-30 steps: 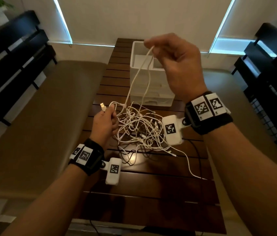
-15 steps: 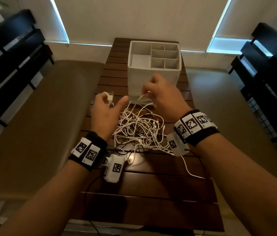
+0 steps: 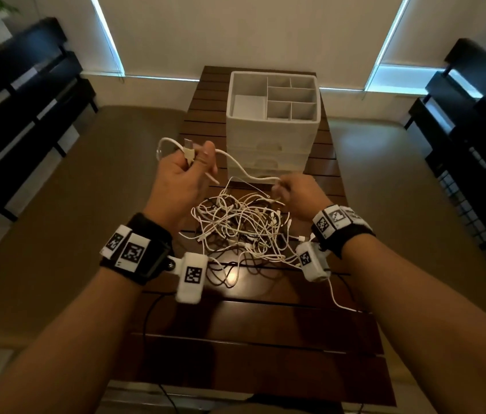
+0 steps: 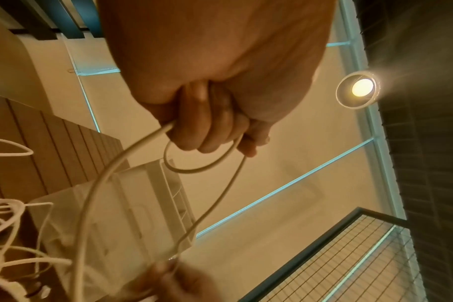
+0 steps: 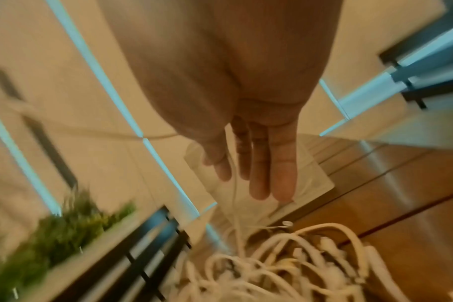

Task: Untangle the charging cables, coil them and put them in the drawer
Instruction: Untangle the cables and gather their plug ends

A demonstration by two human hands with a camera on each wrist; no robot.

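Note:
A tangle of white charging cables (image 3: 241,225) lies on the dark slatted table (image 3: 265,339), in front of a white drawer unit (image 3: 271,135) with an open divided tray on top. My left hand (image 3: 197,158) is raised left of the unit and grips one white cable (image 3: 235,164) near its USB plug (image 3: 188,143), with a small loop (image 4: 199,167) below the curled fingers (image 4: 210,130). The cable sags across to my right hand (image 3: 283,186), low at the tangle's far right edge. There thumb and forefinger pinch it, while the other fingers (image 5: 272,173) stay straight.
Tan cushioned benches (image 3: 71,204) flank the narrow table on both sides, with dark slatted racks (image 3: 12,100) beyond them. A plant (image 5: 65,224) stands at the far left. Thin black leads (image 3: 149,318) from the wrist cameras trail over the near table boards.
My right hand came down from above the drawer unit to the tangle's edge. The left hand rose, and one cable now spans between the two hands.

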